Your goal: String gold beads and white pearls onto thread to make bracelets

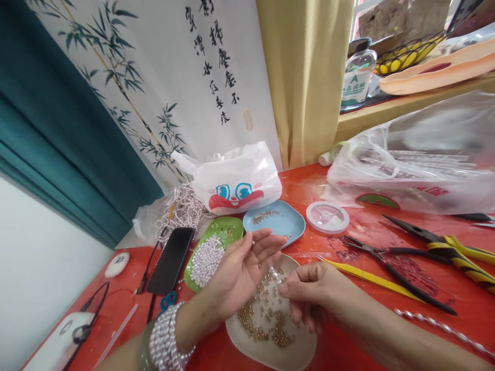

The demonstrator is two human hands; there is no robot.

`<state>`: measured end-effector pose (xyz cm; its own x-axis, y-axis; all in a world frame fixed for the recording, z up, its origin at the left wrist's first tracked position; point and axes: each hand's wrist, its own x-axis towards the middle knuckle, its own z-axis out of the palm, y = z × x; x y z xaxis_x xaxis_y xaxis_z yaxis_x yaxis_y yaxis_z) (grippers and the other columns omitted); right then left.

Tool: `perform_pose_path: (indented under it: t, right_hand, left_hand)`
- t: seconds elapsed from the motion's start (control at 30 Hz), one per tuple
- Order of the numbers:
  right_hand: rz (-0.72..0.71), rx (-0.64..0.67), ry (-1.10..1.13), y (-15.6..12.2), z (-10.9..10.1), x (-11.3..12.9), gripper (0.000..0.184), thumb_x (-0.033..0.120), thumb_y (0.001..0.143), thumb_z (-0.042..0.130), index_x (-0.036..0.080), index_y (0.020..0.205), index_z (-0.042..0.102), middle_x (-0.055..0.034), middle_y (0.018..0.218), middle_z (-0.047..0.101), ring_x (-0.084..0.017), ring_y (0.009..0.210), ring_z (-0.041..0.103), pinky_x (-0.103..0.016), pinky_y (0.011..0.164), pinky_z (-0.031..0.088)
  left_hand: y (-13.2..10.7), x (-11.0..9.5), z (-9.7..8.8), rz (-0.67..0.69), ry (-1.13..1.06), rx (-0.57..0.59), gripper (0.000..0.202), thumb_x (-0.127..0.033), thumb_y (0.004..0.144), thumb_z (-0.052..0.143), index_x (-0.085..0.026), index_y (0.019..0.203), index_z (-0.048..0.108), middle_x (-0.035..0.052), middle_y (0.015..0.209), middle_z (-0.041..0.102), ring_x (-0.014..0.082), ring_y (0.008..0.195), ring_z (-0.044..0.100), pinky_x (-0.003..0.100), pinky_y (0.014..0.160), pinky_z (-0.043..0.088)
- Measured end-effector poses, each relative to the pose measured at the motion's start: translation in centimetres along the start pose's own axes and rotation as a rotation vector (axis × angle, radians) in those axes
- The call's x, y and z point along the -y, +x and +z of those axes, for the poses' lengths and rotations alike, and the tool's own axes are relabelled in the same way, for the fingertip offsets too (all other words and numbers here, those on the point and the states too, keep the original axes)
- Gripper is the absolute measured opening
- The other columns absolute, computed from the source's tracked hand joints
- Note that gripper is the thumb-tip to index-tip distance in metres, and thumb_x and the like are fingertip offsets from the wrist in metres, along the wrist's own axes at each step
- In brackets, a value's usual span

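My left hand (247, 265) is turned palm up with its fingers stretched out and the thumb apart. A tiny bead seems to sit near the thumb tip. My right hand (315, 291) pinches a short string of white pearl beads (275, 274), which reaches toward the left fingers. Both hands are over a cream plate (240, 342) of loose gold beads (281, 330). Beside my left hand, a green plate (228, 226) holds a heap of pearl beads (207, 260). Behind the fingers is a blue plate (296, 221) with small gold-coloured pieces (265, 216). Strands of pearls (166, 337) wrap my left wrist.
Yellow tweezers (371, 278), black-handled pliers (406, 273) and yellow-handled pliers (436, 239) lie at right, near a pearl strand (444, 327). A round clear lid (328, 216) and plastic bags (406, 175) stand behind. A phone (170, 260) and cables are at left.
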<state>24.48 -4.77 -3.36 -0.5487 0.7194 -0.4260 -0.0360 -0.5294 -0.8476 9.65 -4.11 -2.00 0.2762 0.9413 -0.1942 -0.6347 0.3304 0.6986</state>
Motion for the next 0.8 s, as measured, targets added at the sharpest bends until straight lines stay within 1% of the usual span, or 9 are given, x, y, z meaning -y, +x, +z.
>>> perform_pose_path:
  t: [0.13, 0.5, 0.8]
  right_hand:
    - [0.041, 0.049, -0.022, -0.18, 0.15, 0.24, 0.029, 0.034, 0.058, 0.068, 0.015, 0.044, 0.05, 0.0009, 0.041, 0.059, -0.003, 0.029, 0.045, -0.013, 0.031, 0.031]
    - [0.063, 0.06, -0.04, -0.61, 0.48, 0.6, 0.027, 0.03, 0.059, 0.064, 0.015, 0.04, 0.051, 0.0014, 0.039, 0.057, -0.002, 0.027, 0.043, -0.012, 0.029, 0.03]
    - [0.062, 0.067, -0.035, -0.37, 0.22, 0.34, 0.026, 0.031, 0.06, 0.063, 0.014, 0.043, 0.053, 0.001, 0.04, 0.058, -0.002, 0.028, 0.045, -0.01, 0.029, 0.031]
  left_hand:
    - [-0.14, 0.05, 0.12, -0.001, -0.01, 0.016, 0.027, -0.024, 0.089, 0.04, -0.01, 0.087, 0.063, 0.0106, 0.09, 0.068, 0.0198, 0.1, 0.058, 0.029, 0.087, 0.044]
    - [-0.45, 0.15, 0.34, -0.019, 0.023, 0.075, 0.023, -0.025, 0.086, 0.046, -0.01, 0.087, 0.064, 0.0104, 0.09, 0.068, 0.0196, 0.099, 0.058, 0.03, 0.088, 0.041]
    - [-0.54, 0.09, 0.27, -0.03, 0.002, 0.118, 0.029, -0.023, 0.089, 0.038, -0.009, 0.088, 0.064, 0.0106, 0.09, 0.069, 0.0187, 0.098, 0.059, 0.029, 0.087, 0.043]
